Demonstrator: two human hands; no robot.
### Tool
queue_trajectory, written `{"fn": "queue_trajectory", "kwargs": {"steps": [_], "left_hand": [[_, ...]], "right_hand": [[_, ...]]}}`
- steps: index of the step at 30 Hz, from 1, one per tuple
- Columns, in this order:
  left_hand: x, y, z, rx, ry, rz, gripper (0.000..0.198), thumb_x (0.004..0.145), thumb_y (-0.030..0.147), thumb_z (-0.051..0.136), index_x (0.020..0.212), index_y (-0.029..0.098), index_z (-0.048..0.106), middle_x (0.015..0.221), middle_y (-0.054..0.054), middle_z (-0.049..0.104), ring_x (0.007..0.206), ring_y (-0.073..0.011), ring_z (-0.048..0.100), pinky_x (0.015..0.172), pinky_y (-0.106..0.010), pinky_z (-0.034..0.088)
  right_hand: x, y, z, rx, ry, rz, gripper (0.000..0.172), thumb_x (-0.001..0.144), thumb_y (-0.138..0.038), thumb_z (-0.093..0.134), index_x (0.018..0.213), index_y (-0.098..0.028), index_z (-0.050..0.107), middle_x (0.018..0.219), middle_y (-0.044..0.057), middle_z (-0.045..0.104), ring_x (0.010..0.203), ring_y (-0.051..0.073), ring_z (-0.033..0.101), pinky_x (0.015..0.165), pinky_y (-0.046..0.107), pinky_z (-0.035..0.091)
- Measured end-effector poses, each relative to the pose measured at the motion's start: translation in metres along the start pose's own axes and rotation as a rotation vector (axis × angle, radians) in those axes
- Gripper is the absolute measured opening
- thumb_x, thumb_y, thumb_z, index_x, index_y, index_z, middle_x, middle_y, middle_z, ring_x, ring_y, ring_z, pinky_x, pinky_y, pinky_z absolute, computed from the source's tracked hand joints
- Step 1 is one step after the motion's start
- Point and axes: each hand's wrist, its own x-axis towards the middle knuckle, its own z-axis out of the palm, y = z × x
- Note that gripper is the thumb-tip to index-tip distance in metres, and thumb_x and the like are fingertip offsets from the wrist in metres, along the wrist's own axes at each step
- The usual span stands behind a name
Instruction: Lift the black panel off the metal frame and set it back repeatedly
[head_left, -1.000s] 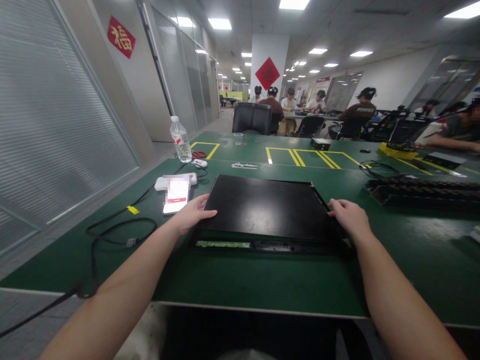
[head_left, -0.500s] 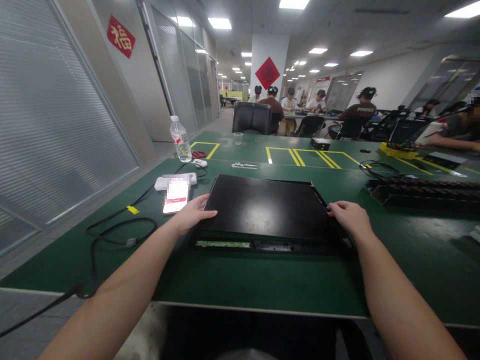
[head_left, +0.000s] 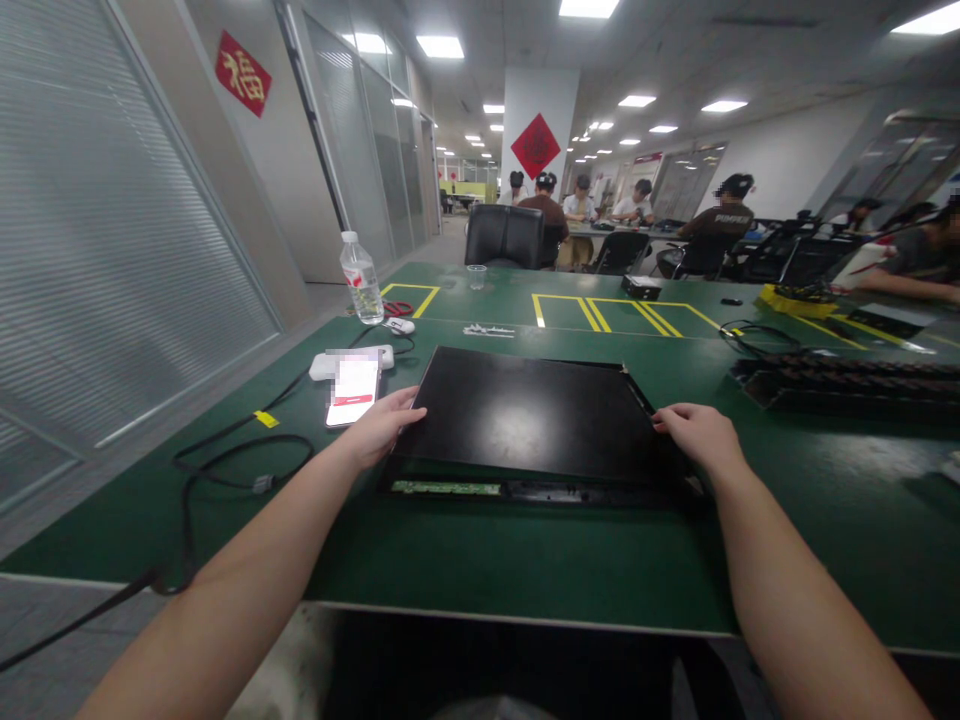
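Observation:
A dark flat display panel [head_left: 517, 410] lies over a black housing [head_left: 592, 493], tilted a little within it. Along the housing's near side shows a narrow green circuit board [head_left: 446, 488]. My left hand [head_left: 386, 425] grips the panel's left edge, thumb on top and fingers partly hidden below. At the right edge, my right hand [head_left: 697, 430] is closed with its fingertips pinching the panel's side; the undersides of those fingers are out of sight.
Left of the panel are a lit phone [head_left: 354, 390], a white mouse [head_left: 399, 326], a water bottle [head_left: 361, 280] and a black cable [head_left: 225, 480]. White strips [head_left: 489, 331] lie beyond it. Dark long parts [head_left: 840, 385] sit at the right. Several people work farther back.
My left thumb has drawn back slightly toward the panel's left edge. The panel and my right hand have hardly moved.

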Motion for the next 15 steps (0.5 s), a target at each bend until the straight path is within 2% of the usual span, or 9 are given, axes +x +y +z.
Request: {"fn": "queue_trajectory", "kwargs": {"steps": [8, 15], "left_hand": [[-0.0007, 0.0012, 0.0018, -0.004, 0.026, -0.032, 0.057, 0.074, 0.004, 0.071, 0.129, 0.020, 0.066, 0.107, -0.009, 0.080, 0.095, -0.0265, 0.077, 0.077, -0.033, 0.065], [0.0022, -0.0010, 0.0011, -0.028, 0.040, -0.042, 0.055, 0.079, 0.004, 0.064, 0.132, 0.018, 0.065, 0.101, -0.009, 0.081, 0.089, -0.0252, 0.078, 0.070, -0.032, 0.064]], "right_hand": [[0.0014, 0.0009, 0.0012, 0.036, 0.015, -0.009, 0.028, 0.073, -0.040, 0.056, 0.079, -0.025, 0.078, 0.081, 0.006, 0.077, 0.082, 0.028, 0.068, 0.067, 0.035, 0.046], [-0.0026, -0.0033, -0.0010, 0.041, 0.006, 0.008, 0.027, 0.075, -0.040, 0.055, 0.079, -0.026, 0.078, 0.084, 0.005, 0.077, 0.084, 0.028, 0.067, 0.069, 0.036, 0.046]]}}
